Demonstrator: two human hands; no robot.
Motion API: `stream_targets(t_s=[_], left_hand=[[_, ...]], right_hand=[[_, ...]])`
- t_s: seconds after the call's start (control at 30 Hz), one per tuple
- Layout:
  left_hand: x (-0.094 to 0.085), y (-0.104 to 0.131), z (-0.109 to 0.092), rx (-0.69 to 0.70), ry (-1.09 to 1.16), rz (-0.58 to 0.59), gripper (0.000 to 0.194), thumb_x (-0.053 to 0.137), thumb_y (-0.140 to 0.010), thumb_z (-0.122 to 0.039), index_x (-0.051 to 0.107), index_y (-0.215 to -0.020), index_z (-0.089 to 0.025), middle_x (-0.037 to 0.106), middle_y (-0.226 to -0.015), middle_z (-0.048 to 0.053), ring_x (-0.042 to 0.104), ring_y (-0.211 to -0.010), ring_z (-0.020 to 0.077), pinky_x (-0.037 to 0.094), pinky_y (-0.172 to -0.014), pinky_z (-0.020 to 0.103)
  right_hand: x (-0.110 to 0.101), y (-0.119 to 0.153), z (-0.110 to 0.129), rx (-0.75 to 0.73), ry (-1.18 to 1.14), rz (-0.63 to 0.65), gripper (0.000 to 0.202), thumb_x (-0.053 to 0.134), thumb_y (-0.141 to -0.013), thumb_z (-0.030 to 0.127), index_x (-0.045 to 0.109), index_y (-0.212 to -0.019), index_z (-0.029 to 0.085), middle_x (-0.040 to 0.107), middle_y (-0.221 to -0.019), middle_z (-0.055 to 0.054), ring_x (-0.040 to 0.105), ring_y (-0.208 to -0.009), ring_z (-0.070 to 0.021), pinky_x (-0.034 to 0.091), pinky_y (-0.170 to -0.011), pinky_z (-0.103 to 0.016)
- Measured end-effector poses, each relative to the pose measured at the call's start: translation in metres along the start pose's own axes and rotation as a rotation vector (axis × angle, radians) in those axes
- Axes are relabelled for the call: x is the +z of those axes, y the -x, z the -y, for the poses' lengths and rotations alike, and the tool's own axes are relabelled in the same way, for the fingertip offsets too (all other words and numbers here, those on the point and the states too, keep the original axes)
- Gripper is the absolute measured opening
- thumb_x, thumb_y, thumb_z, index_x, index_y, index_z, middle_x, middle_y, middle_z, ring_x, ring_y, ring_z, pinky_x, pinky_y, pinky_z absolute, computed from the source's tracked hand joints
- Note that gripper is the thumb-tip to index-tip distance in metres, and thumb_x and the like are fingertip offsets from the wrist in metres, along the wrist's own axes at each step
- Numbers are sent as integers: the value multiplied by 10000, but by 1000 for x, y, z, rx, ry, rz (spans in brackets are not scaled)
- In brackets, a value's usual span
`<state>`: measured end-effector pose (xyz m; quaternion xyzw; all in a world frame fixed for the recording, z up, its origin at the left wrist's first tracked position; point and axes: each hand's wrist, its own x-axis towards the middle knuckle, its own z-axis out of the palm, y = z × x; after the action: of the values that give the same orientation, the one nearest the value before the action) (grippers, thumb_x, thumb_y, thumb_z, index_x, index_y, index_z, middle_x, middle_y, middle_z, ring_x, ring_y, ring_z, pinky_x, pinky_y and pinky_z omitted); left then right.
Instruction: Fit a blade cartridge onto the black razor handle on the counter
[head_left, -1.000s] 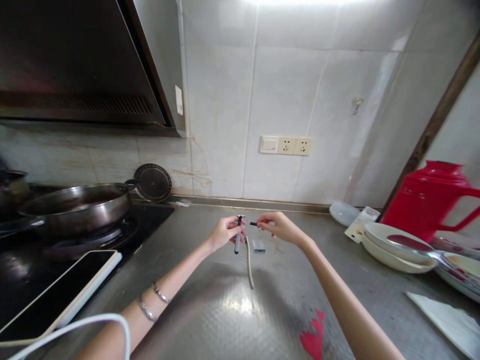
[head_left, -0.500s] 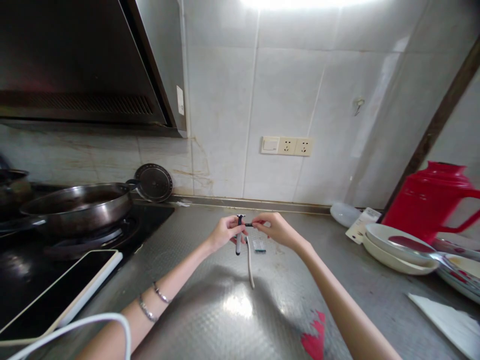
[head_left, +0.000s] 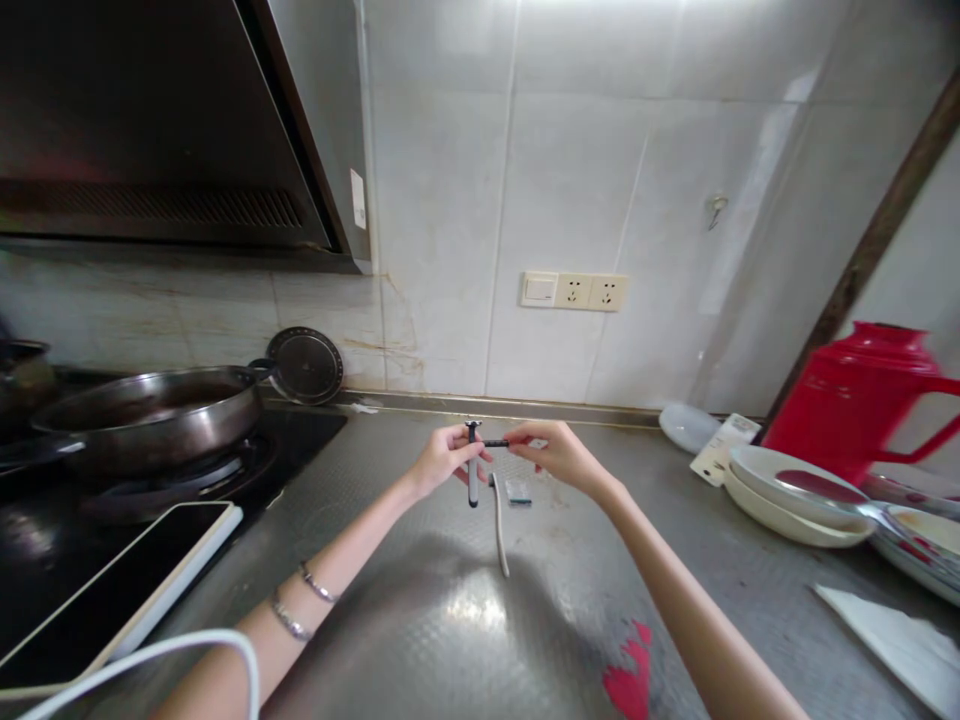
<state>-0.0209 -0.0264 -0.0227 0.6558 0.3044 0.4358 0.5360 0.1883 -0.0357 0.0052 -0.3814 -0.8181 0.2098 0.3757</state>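
My left hand is closed on a slim black and grey tool, which stands upright between the fingertips above the metal counter. A short dark rod reaches sideways from the tool to my right hand, whose fingertips pinch its right end. Whether the rod is joined to the tool is too small to tell. Below the hands, a pale cable-like strip lies on the counter. Beside it is a small clear packet with a teal edge.
On the left, a steel pan sits on the stove, with a white-edged phone nearer me. Stacked dishes and a red jug stand at the right. A white sheet lies at front right; a red patch marks the counter.
My left hand and the upright tool have shifted slightly left. More of the dark rod shows between the two hands.
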Motion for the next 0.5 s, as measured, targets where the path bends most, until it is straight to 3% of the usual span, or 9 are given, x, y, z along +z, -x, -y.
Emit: stream_targets(t_s=[0.5], left_hand=[[-1, 0, -3, -22, 55, -15, 303, 625, -716, -365, 486, -870, -144, 679, -815, 83, 660, -571, 192, 506, -438, 254]], right_hand=[[7, -2, -2, 8, -171, -45, 257, 602, -728, 325, 700, -889, 150, 672, -825, -51, 593, -644, -138, 502, -402, -191]])
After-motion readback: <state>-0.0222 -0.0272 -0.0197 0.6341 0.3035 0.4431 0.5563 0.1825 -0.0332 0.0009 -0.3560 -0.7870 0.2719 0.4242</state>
